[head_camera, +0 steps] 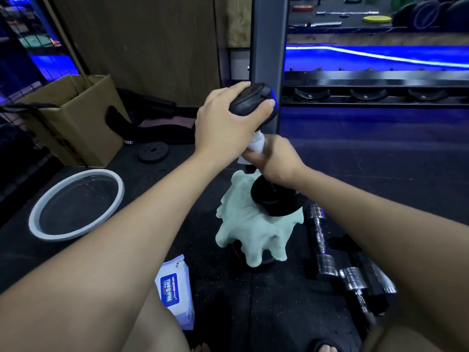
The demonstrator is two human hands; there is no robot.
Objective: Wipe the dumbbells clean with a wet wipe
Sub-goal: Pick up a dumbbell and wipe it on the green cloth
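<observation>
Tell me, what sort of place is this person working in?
Most likely a gym's weights area. A long dumbbell rack with empty cradles runs along the back, chrome dumbbells lie on the dark rubber floor, and a loose weight plate sits near a cardboard box.

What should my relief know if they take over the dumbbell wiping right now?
Left hand has its grip on the top head of the upright dumbbell, steadying it.
Right hand grips a white wipe wrapped round the handle.
The bottom head stands on a pale green cloth.
Wipe pack lies near the knees; chrome dumbbells lie on the floor to the right.
Done: handle wipe under way.
Left: judging by their position, the heads and the other dumbbells.
</observation>
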